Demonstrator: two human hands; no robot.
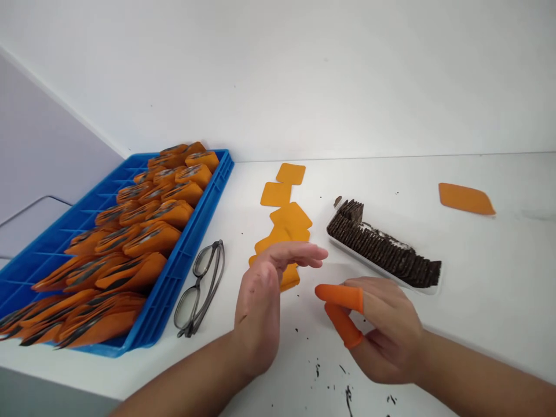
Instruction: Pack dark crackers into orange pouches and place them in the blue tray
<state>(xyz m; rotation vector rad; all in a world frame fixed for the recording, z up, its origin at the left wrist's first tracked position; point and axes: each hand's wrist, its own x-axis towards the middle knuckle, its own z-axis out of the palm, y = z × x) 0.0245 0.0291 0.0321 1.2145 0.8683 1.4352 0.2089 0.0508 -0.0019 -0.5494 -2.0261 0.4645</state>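
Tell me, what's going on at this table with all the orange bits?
A person sits at a white table, both hands empty. The left hand hovers open over a row of orange square pieces. The right hand wears orange finger cots near a clear tray of dark biscuits. A blue crate at left holds filled orange pouches; grey glasses lie beside it. Dark crumbs dot the near edge.

Orange pouches [130, 243] fill a blue tray [182, 260], orange squares [284, 214] and dark brown biscuits [382, 249] lie on the white tabletop [478, 272], beside grey glasses [202, 286].
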